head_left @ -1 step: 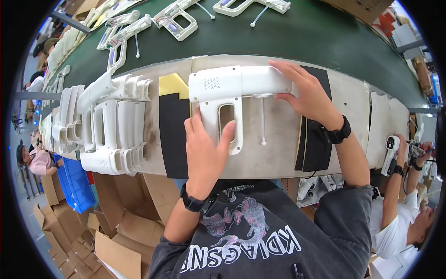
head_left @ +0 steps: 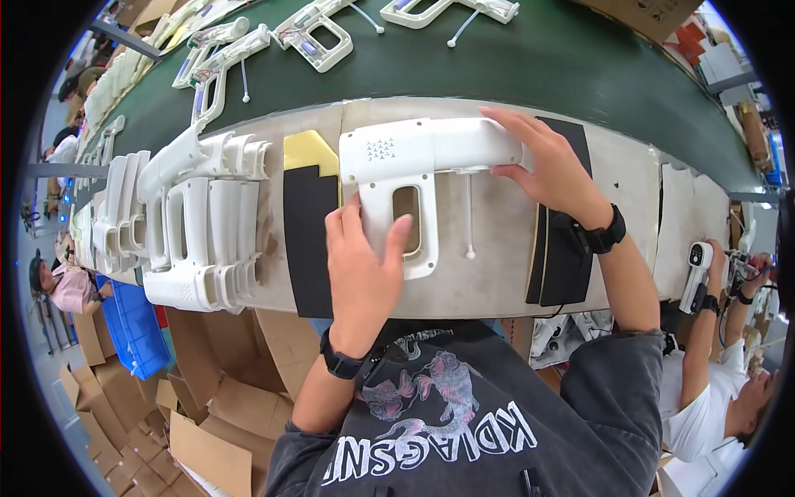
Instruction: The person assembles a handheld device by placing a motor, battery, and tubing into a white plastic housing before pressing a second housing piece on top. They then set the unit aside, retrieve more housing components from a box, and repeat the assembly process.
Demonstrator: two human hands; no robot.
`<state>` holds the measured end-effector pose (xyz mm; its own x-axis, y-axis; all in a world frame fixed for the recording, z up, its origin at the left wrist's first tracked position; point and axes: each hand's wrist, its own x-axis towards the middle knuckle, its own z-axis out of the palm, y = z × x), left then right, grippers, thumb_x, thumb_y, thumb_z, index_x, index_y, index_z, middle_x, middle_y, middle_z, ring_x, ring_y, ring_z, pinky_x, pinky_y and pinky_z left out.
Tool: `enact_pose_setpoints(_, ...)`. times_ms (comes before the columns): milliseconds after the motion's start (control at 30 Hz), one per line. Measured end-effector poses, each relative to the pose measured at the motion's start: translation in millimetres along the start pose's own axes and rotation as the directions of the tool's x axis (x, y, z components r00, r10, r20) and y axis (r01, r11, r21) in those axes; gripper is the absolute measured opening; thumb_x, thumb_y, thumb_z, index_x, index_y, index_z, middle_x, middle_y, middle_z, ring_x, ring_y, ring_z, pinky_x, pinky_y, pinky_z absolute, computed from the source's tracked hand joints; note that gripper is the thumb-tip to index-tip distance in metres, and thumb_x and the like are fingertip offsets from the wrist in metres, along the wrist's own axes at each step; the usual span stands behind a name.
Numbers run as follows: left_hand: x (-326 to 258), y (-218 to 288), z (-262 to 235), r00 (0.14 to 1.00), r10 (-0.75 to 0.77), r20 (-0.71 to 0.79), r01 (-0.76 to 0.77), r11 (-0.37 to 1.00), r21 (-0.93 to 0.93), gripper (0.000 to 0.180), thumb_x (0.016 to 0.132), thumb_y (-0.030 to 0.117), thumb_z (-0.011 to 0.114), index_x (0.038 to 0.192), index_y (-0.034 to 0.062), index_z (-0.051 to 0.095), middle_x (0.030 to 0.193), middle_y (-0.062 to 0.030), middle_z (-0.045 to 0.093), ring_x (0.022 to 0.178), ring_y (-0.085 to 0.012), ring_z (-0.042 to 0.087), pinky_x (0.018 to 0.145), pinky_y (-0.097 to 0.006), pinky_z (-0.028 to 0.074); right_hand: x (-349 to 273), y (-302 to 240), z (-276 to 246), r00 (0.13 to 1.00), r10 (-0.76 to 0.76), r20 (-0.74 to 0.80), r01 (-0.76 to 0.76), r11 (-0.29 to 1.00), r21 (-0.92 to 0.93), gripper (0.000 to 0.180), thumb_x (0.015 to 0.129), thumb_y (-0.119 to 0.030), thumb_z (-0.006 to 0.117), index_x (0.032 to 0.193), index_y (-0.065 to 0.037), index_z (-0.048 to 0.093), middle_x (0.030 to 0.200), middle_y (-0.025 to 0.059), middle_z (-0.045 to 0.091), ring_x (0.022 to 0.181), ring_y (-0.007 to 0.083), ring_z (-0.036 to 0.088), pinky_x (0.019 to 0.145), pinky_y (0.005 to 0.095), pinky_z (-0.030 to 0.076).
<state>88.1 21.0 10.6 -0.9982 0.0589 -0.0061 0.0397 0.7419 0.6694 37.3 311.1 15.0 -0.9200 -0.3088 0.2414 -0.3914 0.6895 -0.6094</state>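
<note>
A white plastic gun-shaped housing [head_left: 397, 153] lies in front of me, its barrel pointing right and its looped handle toward me. My right hand [head_left: 559, 178] grips the barrel's right end between thumb and fingers. On the handle, my left hand [head_left: 362, 265] has its fingers along the left edge and its thumb across the lower part near the opening. Below the barrel, a thin white rod [head_left: 470, 217] with a small ball tip reaches toward me over the worktop.
Stacked white shells [head_left: 211, 224] stand on the left. Black foam pads [head_left: 310, 248] flank the housing. Open housings with wiring [head_left: 319, 41] lie on the green belt [head_left: 431, 70]. A blue crate [head_left: 137, 327] and cardboard boxes [head_left: 211, 455] are lower left; a co-worker [head_left: 704, 389] works at right.
The housing's left end and handle have shifted slightly to the right and toward me. My left hand has slid a little left on the handle; my right hand is almost unmoved.
</note>
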Motion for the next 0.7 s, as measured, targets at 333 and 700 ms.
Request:
enact_pose_setpoints(333, 70.5, -40.3, -15.8, 0.95, 0.311, -0.023, -0.31, 0.932, -0.188, 0.07, 0.097, 0.03, 0.072, 0.152, 0.0009, 0.039, 0.151, -0.0213, 0.046, 0.14, -0.037, 0.043, 0.115, -0.043, 0.037, 0.0, 12.1, 11.1, 1.0, 0.017, 0.002, -0.017, 0.999, 0.029, 0.076, 0.073, 0.0, 0.083, 0.144, -0.012, 0.056, 0.138, 0.0111, 0.064, 0.125, 0.0351, 0.059, 0.107, 0.0423, 0.048)
enact_pose_setpoints(700, 82.4, -44.9, -1.8, 0.927, 0.336, 0.166, -0.291, 0.925, -0.246, 0.057, 0.101, 0.015, 0.064, 0.152, 0.0073, 0.041, 0.155, -0.0181, 0.044, 0.144, -0.0341, 0.043, 0.117, -0.039, 0.034, -2.1, 25.6, 22.2, 0.992, 0.092, 0.084, -0.094, 0.995, 0.028, 0.068, 0.085, -0.012, 0.079, 0.148, -0.014, 0.054, 0.146, 0.0144, 0.057, 0.13, 0.0353, 0.055, 0.112, 0.042, 0.043)
